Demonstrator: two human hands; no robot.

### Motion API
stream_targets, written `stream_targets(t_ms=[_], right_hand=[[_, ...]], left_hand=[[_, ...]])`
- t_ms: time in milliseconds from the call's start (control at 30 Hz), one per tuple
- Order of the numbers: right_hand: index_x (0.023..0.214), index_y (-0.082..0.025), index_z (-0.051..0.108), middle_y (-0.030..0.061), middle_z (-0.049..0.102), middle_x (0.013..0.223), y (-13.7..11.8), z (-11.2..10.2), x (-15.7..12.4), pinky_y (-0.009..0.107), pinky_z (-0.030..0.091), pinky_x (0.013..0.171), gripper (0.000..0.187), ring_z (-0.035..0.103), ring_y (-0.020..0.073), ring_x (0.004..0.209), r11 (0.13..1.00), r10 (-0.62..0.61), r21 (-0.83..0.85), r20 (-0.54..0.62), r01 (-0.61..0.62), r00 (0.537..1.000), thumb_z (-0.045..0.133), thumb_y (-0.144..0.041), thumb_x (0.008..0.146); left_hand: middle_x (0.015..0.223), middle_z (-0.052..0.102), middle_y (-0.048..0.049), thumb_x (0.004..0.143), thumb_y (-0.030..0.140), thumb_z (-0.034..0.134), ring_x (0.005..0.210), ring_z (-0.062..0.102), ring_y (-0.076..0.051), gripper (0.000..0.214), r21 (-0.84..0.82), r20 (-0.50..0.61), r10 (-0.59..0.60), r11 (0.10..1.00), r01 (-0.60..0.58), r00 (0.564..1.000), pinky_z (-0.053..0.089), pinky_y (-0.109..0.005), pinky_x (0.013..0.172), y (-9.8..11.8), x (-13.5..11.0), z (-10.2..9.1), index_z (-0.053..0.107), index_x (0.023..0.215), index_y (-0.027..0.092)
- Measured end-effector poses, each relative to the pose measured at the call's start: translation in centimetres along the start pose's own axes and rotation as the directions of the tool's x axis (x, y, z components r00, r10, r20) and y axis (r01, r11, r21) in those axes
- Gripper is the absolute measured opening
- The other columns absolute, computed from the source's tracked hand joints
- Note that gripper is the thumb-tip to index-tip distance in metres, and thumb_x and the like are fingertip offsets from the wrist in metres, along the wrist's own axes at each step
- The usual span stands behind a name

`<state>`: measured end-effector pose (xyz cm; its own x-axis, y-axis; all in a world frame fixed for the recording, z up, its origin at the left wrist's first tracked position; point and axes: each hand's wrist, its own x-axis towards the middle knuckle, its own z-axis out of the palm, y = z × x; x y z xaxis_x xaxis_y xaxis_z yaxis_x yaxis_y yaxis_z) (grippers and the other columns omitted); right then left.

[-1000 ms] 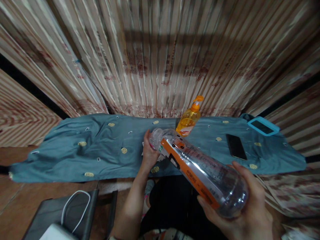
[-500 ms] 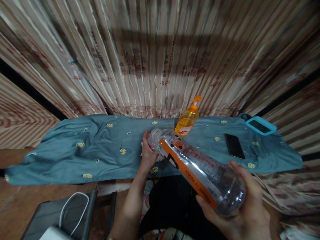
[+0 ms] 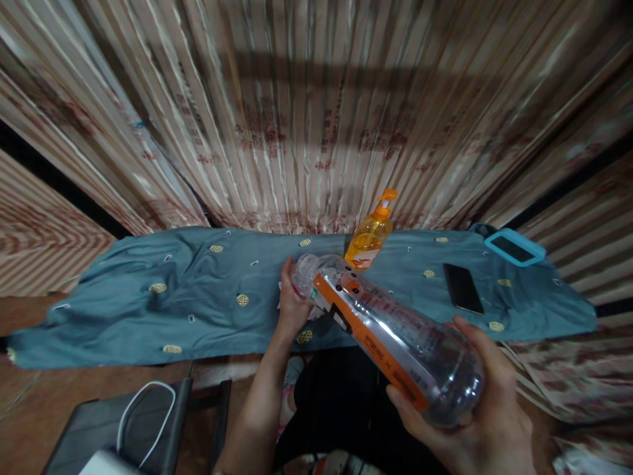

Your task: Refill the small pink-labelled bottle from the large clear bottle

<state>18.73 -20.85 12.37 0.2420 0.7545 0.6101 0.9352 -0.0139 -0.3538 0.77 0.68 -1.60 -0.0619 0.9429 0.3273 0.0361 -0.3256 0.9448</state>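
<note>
A large clear plastic bottle [image 3: 390, 330] with an orange, black and white label is held tilted across my lap and the cloth's front edge. My right hand [image 3: 487, 409] grips its wide, rounded end at the lower right, thumb below and fingers over the far side. At the narrower upper-left end, my left hand [image 3: 295, 302] is closed around the clear plastic, with a bit of pink showing by the fingers. Part of that grip is hidden. White crumpled paper or tissue [image 3: 316, 313] shows behind the left hand. The bottle looks empty.
On the teal patterned cloth [image 3: 198, 277] stand an orange pump bottle [image 3: 368, 237], a black phone [image 3: 463, 288] and a blue-framed device [image 3: 515, 248]. A striped curtain [image 3: 316, 119] hangs behind. Lower left is a dark stool [image 3: 113, 422] with a white cable [image 3: 171, 406].
Almost nothing differs. The view has shifted very slightly, while both hands keep their hold on the plastic bottle in the same tilt.
</note>
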Motion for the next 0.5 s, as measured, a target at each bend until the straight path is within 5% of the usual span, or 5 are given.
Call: stream_targets(t_ms=[500], right_hand=[[0.165, -0.019, 0.033, 0.0129, 0.057, 0.144, -0.46, -0.14, 0.09, 0.035, 0.061, 0.085, 0.090, 0.070, 0.0275, 0.110, 1.000, 0.021, 0.000, 0.002, -0.021, 1.000, 0.059, -0.074, 0.098]], left_hand=[[0.140, 0.064, -0.0144, 0.063, 0.033, 0.090, 0.128, 0.067, -0.033, 0.106, 0.004, -0.019, 0.011, 1.000, -0.011, 1.000, 0.051, -0.051, 0.117, -0.36, -0.02, 0.13, 0.036, 0.153, 0.022]])
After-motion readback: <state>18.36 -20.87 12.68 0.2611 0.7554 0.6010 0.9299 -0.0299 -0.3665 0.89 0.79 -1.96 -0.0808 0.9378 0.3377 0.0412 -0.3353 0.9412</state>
